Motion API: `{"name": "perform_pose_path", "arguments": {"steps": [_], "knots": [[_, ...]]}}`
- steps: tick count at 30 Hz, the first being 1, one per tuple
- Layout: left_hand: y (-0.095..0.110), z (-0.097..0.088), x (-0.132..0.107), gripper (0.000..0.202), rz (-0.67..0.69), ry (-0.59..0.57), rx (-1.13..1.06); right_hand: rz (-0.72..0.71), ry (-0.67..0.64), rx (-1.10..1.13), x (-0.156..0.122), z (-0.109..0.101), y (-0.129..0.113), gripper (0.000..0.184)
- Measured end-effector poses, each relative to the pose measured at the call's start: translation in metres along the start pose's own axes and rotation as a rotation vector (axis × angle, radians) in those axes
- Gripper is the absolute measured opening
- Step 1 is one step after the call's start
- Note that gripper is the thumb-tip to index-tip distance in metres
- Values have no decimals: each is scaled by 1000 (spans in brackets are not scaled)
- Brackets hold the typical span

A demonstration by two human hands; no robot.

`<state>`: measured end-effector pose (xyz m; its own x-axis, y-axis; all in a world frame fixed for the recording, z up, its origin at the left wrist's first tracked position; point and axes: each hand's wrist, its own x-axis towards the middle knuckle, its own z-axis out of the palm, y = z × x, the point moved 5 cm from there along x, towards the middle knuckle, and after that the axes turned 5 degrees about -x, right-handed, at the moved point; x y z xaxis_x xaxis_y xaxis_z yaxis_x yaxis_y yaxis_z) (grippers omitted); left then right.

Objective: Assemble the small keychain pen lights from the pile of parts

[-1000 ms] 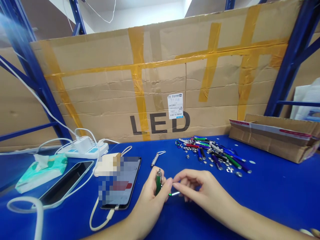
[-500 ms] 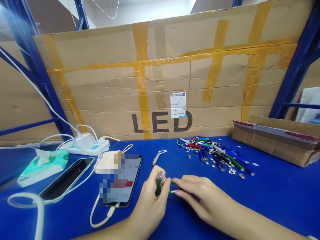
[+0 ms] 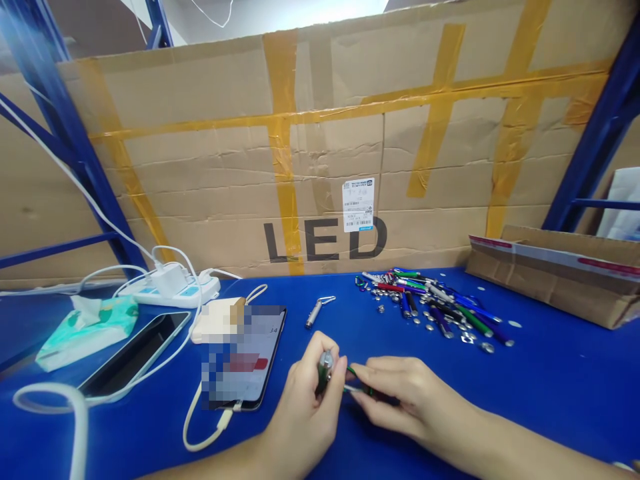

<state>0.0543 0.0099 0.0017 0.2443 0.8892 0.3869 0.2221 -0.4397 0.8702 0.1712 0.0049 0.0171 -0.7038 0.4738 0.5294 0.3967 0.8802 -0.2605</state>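
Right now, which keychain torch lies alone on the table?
The silver torch, left of the colourful pile; the green one is held in the left hand.

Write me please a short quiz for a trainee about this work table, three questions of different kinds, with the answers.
1. True or false: the left hand holds a green torch, and the right hand pinches a small green part beside it.
2. Where does the silver torch lie?
A. in the box
B. alone on the table, apart from the pile
C. on the tissue pack
3. Fill in: the cardboard behind the table reads ___.

Key: 1 true; 2 B; 3 LED.
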Motion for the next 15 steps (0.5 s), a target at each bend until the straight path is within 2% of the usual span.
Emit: {"name": "perform_pose_path", "arguments": {"steps": [11, 15], "knots": [[-1, 4, -2, 21, 32, -32, 31, 123, 70, 109, 1, 1, 5, 36], [-2, 2, -2, 20, -36, -11, 28, 108, 94, 89, 3, -4, 5, 39]]}}
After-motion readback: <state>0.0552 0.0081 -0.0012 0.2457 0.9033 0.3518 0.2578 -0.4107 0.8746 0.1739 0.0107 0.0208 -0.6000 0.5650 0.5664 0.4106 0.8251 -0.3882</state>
